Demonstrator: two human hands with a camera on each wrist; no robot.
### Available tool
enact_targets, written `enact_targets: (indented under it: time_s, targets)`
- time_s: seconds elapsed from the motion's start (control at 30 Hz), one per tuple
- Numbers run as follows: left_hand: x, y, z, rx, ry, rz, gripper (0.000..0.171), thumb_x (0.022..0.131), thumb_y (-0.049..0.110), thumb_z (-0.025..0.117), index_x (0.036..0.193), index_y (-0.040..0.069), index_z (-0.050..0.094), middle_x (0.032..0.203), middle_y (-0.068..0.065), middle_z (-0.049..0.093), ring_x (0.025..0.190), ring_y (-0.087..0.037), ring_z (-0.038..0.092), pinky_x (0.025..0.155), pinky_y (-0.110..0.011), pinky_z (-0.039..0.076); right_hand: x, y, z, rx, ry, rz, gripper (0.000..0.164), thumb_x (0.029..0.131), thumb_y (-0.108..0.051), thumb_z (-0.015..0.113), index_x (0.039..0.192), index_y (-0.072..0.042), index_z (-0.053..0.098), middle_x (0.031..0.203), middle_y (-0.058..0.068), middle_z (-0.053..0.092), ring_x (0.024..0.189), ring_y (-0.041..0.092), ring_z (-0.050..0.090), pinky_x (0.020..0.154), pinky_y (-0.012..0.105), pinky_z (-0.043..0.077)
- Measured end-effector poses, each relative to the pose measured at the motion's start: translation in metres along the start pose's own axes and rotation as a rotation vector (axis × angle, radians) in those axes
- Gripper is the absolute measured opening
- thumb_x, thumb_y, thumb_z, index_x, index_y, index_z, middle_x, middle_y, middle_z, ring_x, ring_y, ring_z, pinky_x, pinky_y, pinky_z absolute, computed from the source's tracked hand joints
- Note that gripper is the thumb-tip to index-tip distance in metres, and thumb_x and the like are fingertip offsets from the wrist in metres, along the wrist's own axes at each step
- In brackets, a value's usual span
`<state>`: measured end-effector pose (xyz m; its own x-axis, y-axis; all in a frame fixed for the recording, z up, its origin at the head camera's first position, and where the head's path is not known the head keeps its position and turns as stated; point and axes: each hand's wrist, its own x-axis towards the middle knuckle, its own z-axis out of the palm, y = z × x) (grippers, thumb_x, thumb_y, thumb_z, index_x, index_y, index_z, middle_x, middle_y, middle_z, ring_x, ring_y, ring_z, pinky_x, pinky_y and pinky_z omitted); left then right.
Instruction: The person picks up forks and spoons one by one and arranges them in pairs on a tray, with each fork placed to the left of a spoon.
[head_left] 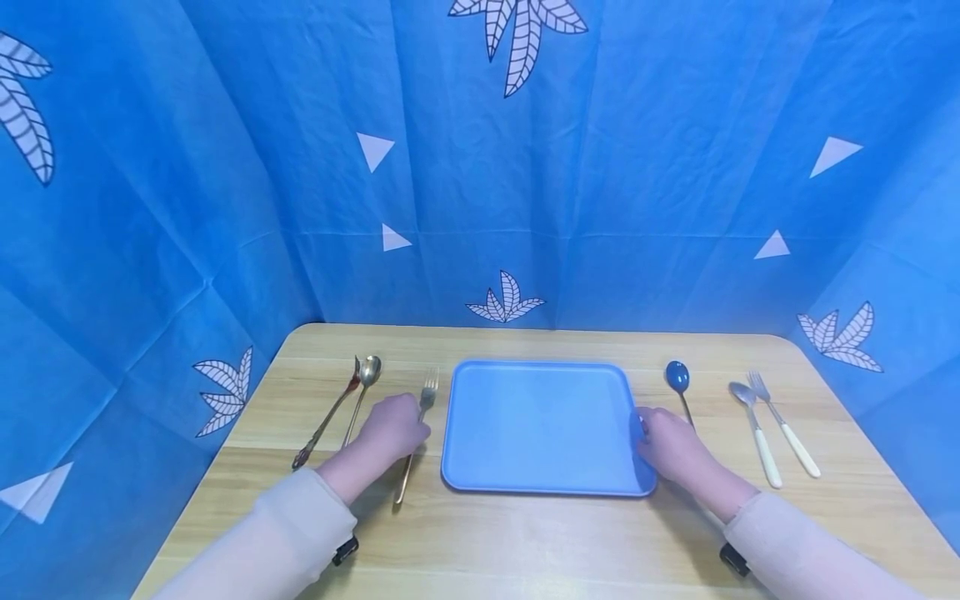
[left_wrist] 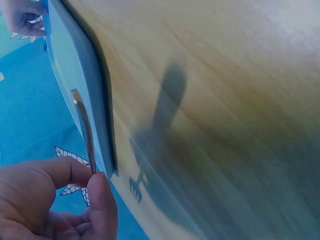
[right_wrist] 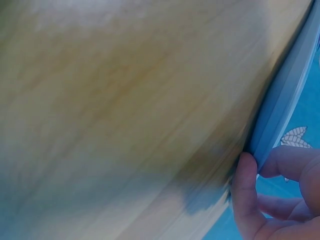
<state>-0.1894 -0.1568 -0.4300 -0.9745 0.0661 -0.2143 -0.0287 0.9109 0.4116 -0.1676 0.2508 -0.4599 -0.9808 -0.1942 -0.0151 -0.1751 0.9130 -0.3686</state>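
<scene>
My left hand (head_left: pixel 393 425) pinches a fork (head_left: pixel 428 393) by its slim handle, just left of the blue tray (head_left: pixel 540 429). The fork's tines point toward the back of the table in the head view. In the left wrist view the thumb and index finger meet on the handle (left_wrist: pixel 89 137), whose end sticks up past them. At the tray's right side, my right hand (head_left: pixel 667 442) grips the rim. Its thumb and index finger close on the tray's edge (right_wrist: pixel 277 112) in the right wrist view. Nothing lies in the tray.
Left of my left hand lie a spoon (head_left: pixel 370 371) and an ornate-handled utensil (head_left: pixel 321 429), its head unclear. Beyond my right hand are a dark-bowled spoon (head_left: pixel 677 377), a white-handled spoon (head_left: pixel 762 446) and a white-handled fork (head_left: pixel 797 446). A blue curtain (head_left: pixel 480 183) surrounds the wooden table.
</scene>
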Motion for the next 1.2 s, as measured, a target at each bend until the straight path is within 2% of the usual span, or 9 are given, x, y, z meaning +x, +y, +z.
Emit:
enact_targets:
  time_s: [0.4, 0.7, 1.03, 1.2]
  targets:
    - [-0.002, 0.013, 0.003, -0.046, 0.035, 0.048, 0.023, 0.084, 0.010, 0.064, 0.066, 0.012, 0.050, 0.062, -0.001, 0.050, 0.053, -0.017, 0.048, 0.049, -0.028, 0.042, 0.000, 0.000, 0.001, 0.007, -0.005, 0.003, 0.050, 0.080, 0.003, 0.068, 0.125, 0.019, 0.054, 0.094, 0.023, 0.067, 0.090, 0.040, 0.066, 0.081, 0.052, 0.056]
    - [0.001, 0.022, 0.009, -0.077, 0.062, 0.064, 0.038, 0.084, 0.011, 0.063, 0.054, 0.015, 0.041, 0.055, 0.002, 0.043, 0.045, -0.013, 0.039, 0.043, -0.025, 0.036, -0.001, 0.000, 0.000, 0.011, -0.001, 0.000, 0.050, 0.079, 0.004, 0.068, 0.124, 0.019, 0.055, 0.095, 0.025, 0.068, 0.091, 0.042, 0.066, 0.081, 0.053, 0.056]
    - [0.006, 0.031, 0.017, -0.117, 0.077, 0.072, 0.031, 0.084, 0.011, 0.066, 0.061, 0.014, 0.045, 0.055, 0.004, 0.039, 0.048, -0.013, 0.039, 0.045, -0.025, 0.035, -0.001, 0.000, -0.001, 0.007, -0.002, 0.007, 0.050, 0.080, 0.003, 0.068, 0.125, 0.019, 0.054, 0.098, 0.027, 0.067, 0.093, 0.043, 0.065, 0.082, 0.054, 0.055]
    - [0.008, 0.036, 0.023, -0.125, 0.066, 0.074, 0.038, 0.084, 0.010, 0.067, 0.057, 0.016, 0.041, 0.052, 0.006, 0.034, 0.046, -0.011, 0.034, 0.044, -0.024, 0.032, -0.001, 0.000, -0.001, 0.013, -0.005, 0.007, 0.050, 0.080, 0.003, 0.068, 0.125, 0.019, 0.054, 0.098, 0.026, 0.067, 0.093, 0.042, 0.065, 0.082, 0.053, 0.055]
